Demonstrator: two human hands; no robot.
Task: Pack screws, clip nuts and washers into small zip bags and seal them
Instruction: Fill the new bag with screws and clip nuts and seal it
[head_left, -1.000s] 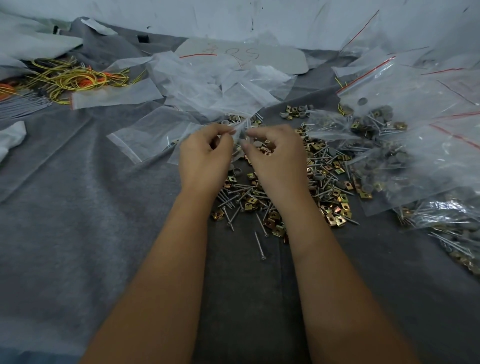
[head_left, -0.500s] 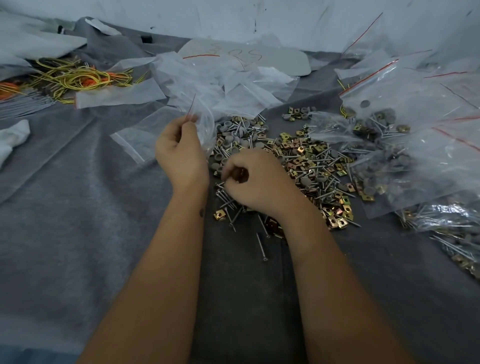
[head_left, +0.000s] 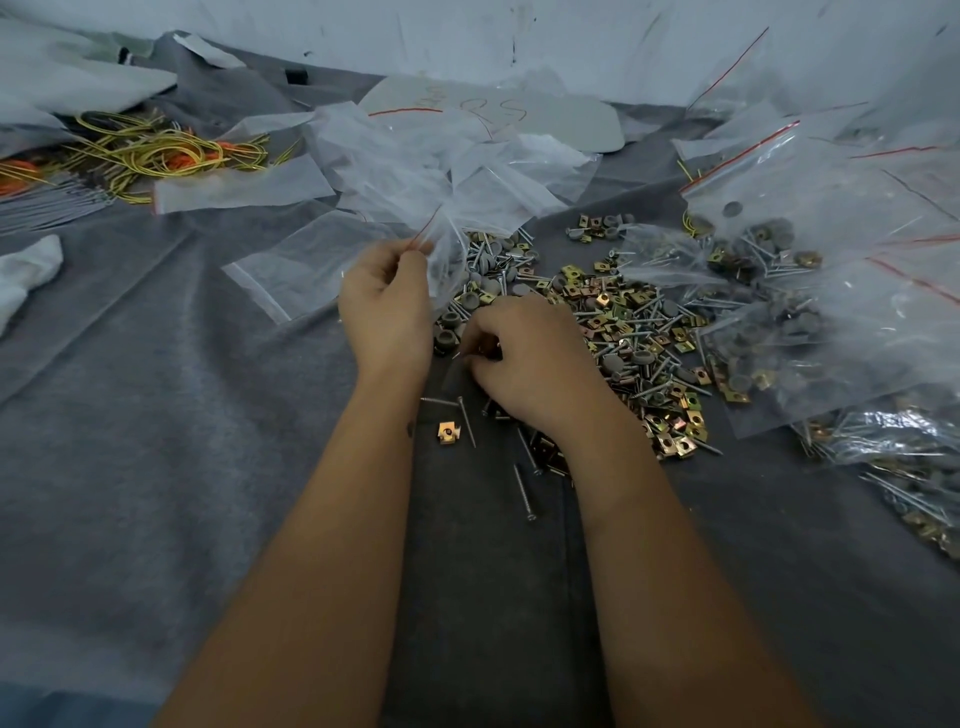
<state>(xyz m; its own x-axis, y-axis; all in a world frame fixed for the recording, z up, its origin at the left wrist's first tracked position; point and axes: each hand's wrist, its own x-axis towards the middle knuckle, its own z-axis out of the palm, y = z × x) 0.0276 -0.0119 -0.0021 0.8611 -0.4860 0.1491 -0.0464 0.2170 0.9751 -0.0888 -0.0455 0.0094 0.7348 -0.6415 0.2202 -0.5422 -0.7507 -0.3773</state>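
Left hand (head_left: 385, 306) pinching zip bag (head_left: 441, 249) upright, mouth tilted up-right, right hand (head_left: 524, 358) curled gripping screws (head_left: 613, 332).

Grey cloth (head_left: 156, 415) underneath, plain and unpatterned. The clip nuts (head_left: 628, 312) gleam brassy gold with a rainbow tint; one gold clip nut (head_left: 448, 432) sits alone. Screws (head_left: 523, 486) are silver, washers (head_left: 488, 285) dull grey. Clear zip bag (head_left: 441, 244) carries a thin red line. Yellow wires (head_left: 166, 153), perhaps green-striped, tangle with orange.
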